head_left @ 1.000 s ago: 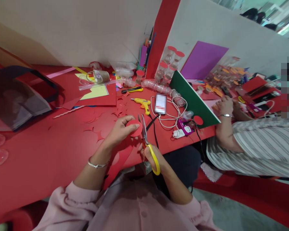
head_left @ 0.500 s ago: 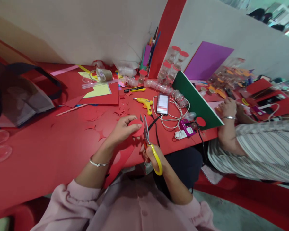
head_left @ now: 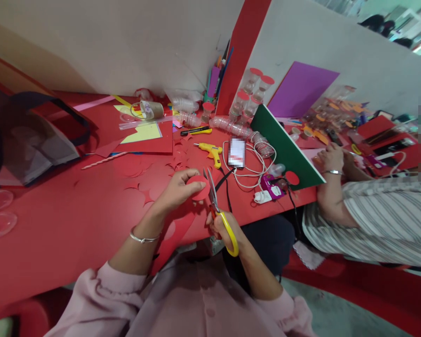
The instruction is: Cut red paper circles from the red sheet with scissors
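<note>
Between thumb and fingers, my left hand [head_left: 178, 189] pinches a round red paper disc [head_left: 199, 188]. My right hand [head_left: 226, 227] is closed round the handles of a pair of yellow-handled scissors [head_left: 229, 234], one of which shows red underneath. The scissor blades point up and away, slightly parted, right at the disc's right edge; I cannot tell whether they touch it. Red paper scraps [head_left: 145, 193] lie on the table beyond my left hand. A red sheet with round cut-outs [head_left: 177, 234] sits under my left forearm.
On the red table [head_left: 73, 224] lie a yellow glue gun [head_left: 210, 152], a box cutter [head_left: 196, 131], a phone [head_left: 236, 152] with white cable and a purple power socket [head_left: 272, 186]. A green board [head_left: 287, 147] stands at right; beyond it sits another person [head_left: 372, 220]. A bag [head_left: 31, 140] stands left.
The scissor blades have drawn slightly closer together beside the disc, and the right hand's fingers have shifted a little. The left hand keeps its pinch on the disc.
</note>
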Demonstrator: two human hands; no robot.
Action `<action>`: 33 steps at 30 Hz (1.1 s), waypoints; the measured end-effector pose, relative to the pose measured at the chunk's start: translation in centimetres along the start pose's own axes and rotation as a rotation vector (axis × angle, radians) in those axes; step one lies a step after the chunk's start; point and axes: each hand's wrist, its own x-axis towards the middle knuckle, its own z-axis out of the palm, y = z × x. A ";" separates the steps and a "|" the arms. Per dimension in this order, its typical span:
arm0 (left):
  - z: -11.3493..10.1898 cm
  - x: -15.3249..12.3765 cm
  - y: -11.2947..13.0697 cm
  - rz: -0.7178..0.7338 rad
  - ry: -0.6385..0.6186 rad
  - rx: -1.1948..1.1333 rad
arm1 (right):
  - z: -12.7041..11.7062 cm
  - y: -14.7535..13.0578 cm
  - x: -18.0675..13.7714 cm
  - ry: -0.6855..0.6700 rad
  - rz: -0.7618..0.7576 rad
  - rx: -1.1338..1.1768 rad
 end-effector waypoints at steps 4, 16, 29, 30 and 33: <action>-0.1 -0.1 0.1 -0.029 -0.001 -0.014 | -0.8 -0.2 0.0 -0.054 -0.042 -0.070; -0.1 -0.2 0.9 -0.093 -0.010 0.050 | -1.3 0.0 -0.3 -0.073 -0.004 -0.064; 0.1 -0.2 1.0 -0.082 -0.002 0.047 | -0.9 0.1 -0.3 -0.036 0.011 -0.010; 0.1 -0.2 1.0 -0.083 0.001 0.050 | -1.0 0.1 -0.4 -0.038 0.009 -0.009; 0.1 -0.2 1.0 -0.090 -0.011 0.058 | -1.0 -0.3 -0.4 -0.050 0.011 -0.006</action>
